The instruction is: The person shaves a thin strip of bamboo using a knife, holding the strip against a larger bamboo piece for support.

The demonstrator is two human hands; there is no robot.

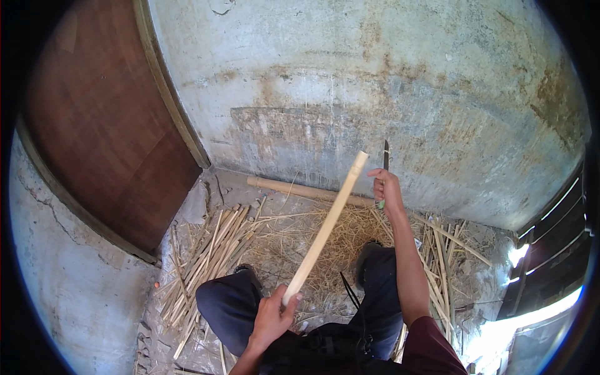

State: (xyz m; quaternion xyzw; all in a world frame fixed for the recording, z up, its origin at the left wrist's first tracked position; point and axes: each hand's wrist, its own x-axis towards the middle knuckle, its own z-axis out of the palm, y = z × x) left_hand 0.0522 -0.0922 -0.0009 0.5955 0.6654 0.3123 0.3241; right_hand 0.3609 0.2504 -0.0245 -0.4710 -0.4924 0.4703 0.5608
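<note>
A long pale bamboo strip [325, 228] slants up and away from me, its lower end gripped in my left hand [275, 317]. Its far end rises close to my right hand [386, 187], but the two look apart. That right hand is closed round the handle of a knife [386, 154], whose dark, narrow blade points upward. A bit of green shows below the fist, and one finger sticks out toward the strip. Most of the knife's handle is hidden by my fingers.
Split bamboo strips lie in a pile [209, 256] at left and another pile [442, 269] at right. Thin shavings [356, 237] cover the floor between my feet. A bamboo pole [281, 185] rests along the stained wall [312, 94]. A brown door [112, 125] stands at left.
</note>
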